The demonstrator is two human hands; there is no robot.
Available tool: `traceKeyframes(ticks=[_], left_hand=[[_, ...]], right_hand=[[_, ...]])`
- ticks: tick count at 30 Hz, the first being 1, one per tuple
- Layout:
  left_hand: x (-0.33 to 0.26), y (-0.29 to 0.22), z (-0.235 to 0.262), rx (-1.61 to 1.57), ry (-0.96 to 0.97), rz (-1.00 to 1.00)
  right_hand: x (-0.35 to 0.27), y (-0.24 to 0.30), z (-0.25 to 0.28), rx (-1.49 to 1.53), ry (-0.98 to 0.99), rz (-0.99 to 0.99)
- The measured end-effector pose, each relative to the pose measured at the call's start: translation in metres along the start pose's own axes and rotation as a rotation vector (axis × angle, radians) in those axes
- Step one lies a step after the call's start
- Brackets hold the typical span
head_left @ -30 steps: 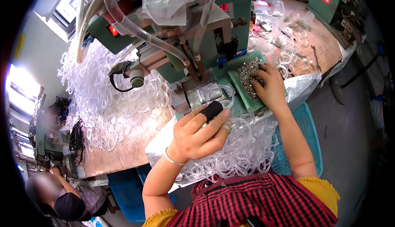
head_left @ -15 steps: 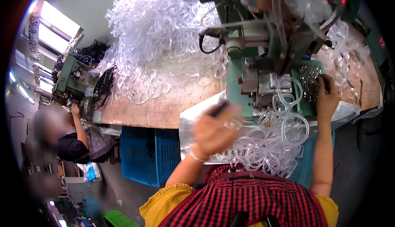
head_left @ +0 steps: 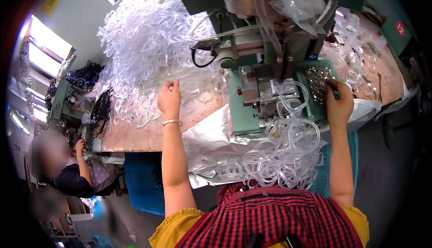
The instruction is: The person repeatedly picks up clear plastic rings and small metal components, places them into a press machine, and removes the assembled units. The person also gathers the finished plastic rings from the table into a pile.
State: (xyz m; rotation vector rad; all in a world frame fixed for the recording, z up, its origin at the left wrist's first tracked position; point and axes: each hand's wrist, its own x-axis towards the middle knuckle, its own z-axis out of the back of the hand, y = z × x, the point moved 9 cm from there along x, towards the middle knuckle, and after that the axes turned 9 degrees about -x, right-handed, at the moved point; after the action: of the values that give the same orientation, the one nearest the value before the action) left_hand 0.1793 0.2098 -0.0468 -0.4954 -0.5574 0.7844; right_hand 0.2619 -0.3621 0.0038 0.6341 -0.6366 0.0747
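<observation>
My left hand (head_left: 169, 100), with a bangle at the wrist, reaches to the near side of a big heap of clear plastic tubing loops (head_left: 148, 41). Its fingers are bent inward, and whatever they hold is hidden. My right hand (head_left: 340, 104) is at the right edge of a green tray (head_left: 318, 111) of small shiny metal pieces (head_left: 318, 80). Those fingers are curled together, with something dark showing at the thumb; what they pinch is too small to make out. Between my hands, a green press machine (head_left: 265, 88) has clear loops (head_left: 292, 99) hanging at its front.
Many clear tubing loops (head_left: 283, 162) lie in front of me on silver sheeting (head_left: 207, 133). Blue crates (head_left: 143, 183) stand below the wooden table (head_left: 130, 138). More plastic pieces (head_left: 355, 68) lie at the right. A co-worker (head_left: 76, 171) sits at another green machine on the left.
My left hand has moved left and away from me, from before the machine to the loop heap. My right hand stays at the metal-piece tray. The whole view has shifted.
</observation>
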Motion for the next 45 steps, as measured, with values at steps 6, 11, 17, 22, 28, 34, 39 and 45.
traceKeyframes(ticks=[6,11,17,22,28,34,39,45], left_hand=[[-0.008,0.032,-0.014,-0.118,-0.056,-0.045],[-0.068,-0.052,0.019,-0.671,-0.006,-0.145],[-0.088,-0.085,-0.007,-1.044,0.258,-0.195],[-0.129,-0.072,-0.008,-1.319,0.084,-0.066],[-0.147,-0.161,0.077,-1.528,0.019,-0.481],[-0.139,-0.242,0.113,-1.579,0.041,-0.681],[-0.168,-0.25,0.118,-1.374,0.004,-0.802],[-0.266,-0.296,0.087,-0.655,0.153,-1.61]], right_hand=[[-0.045,-0.053,0.05,0.105,-0.021,-0.23],[-0.036,-0.025,0.051,0.362,0.203,-0.294],[0.033,0.117,-0.013,0.734,0.46,0.104],[0.023,0.118,-0.036,0.892,0.451,-0.069],[0.018,0.12,-0.034,0.937,0.583,-0.15],[0.007,0.138,-0.038,1.209,0.606,-0.24],[0.003,0.135,-0.012,1.07,0.502,-0.109],[0.008,0.018,-0.024,-0.181,0.183,0.162]])
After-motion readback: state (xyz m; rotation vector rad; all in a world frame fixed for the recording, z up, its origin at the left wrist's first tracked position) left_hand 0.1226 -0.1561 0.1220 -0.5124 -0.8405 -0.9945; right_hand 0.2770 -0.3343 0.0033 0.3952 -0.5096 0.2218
